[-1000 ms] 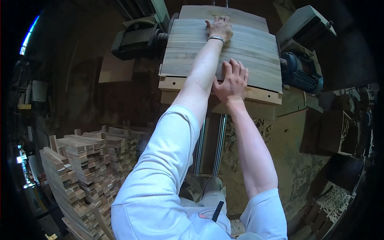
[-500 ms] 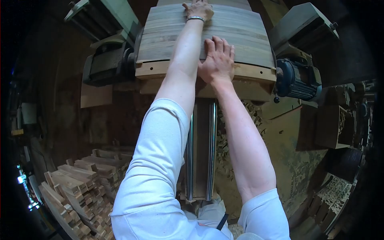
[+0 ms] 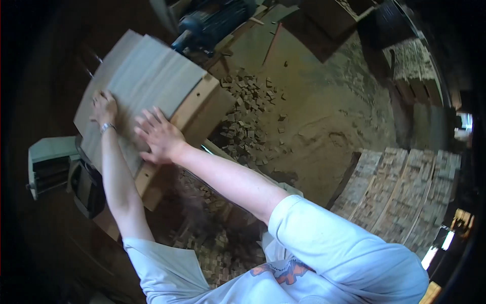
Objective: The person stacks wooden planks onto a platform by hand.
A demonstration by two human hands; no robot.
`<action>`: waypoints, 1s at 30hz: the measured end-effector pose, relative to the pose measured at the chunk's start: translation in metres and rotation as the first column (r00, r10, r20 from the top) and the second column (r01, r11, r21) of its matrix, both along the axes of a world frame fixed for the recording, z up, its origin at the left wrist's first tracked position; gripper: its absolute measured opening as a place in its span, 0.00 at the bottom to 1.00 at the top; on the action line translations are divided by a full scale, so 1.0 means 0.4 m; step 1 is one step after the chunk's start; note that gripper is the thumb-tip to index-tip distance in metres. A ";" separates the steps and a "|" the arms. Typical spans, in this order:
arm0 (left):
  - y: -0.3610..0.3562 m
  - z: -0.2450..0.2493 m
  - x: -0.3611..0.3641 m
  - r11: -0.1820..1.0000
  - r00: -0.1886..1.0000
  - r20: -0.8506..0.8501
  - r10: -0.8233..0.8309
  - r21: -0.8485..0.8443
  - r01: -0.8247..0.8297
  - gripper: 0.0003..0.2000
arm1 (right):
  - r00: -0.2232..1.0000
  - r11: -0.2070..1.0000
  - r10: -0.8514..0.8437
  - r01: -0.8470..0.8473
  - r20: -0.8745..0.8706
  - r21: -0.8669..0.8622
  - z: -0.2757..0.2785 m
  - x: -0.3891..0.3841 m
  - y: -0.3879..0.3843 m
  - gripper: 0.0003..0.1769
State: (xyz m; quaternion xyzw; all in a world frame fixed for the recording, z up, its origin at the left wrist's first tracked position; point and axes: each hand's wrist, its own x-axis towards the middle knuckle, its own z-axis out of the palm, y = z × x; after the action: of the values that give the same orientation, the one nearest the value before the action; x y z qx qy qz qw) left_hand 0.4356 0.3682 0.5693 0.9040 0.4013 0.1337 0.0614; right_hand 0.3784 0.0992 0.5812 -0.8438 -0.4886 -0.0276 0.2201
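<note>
Several pale wooden boards (image 3: 152, 66) lie side by side on the machine, their near ends by a light wooden crosspiece (image 3: 188, 104) with bolt holes. My left hand (image 3: 105, 107), with a metal band at the wrist, rests on the boards toward their far side, fingers apart. Closer to me, my right hand (image 3: 162, 138) is spread open over the boards' near ends, its palm by the crosspiece. Neither hand grasps anything.
A blue motor (image 3: 215, 23) sits at the machine's far side, with a dark motor (image 3: 86, 187) at the left. Small wood offcuts (image 3: 248, 106) litter the floor beside the machine. Stacked wood strips (image 3: 395, 197) stand at the right.
My view has swung to the right and tilted, so the machine now appears at the left. Both hands are still at the boards; my right fingers are spread wider.
</note>
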 end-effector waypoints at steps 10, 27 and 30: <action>-0.694 0.022 -0.421 0.998 0.999 -0.001 -0.052 0.046 0.052 0.20 | 0.999 0.998 0.032 -0.031 -0.016 0.048 -0.008 -0.384 -0.631 0.41; -0.935 0.128 -0.670 0.871 0.868 -0.067 -0.492 -0.010 0.492 0.36 | 0.719 0.803 -0.565 0.366 -0.405 -0.471 0.175 -0.060 -0.747 0.51; -0.886 0.115 -0.644 0.873 0.872 -0.068 -0.485 0.031 0.488 0.36 | 0.716 0.859 -0.493 0.314 -0.494 -0.404 0.183 0.020 -0.651 0.52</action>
State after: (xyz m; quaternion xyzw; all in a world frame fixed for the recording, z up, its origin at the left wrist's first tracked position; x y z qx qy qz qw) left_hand 0.1779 0.0136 0.6151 0.9806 0.1596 0.0970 0.0600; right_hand 0.3863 -0.1612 0.6545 -0.9203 -0.1975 0.2559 0.2203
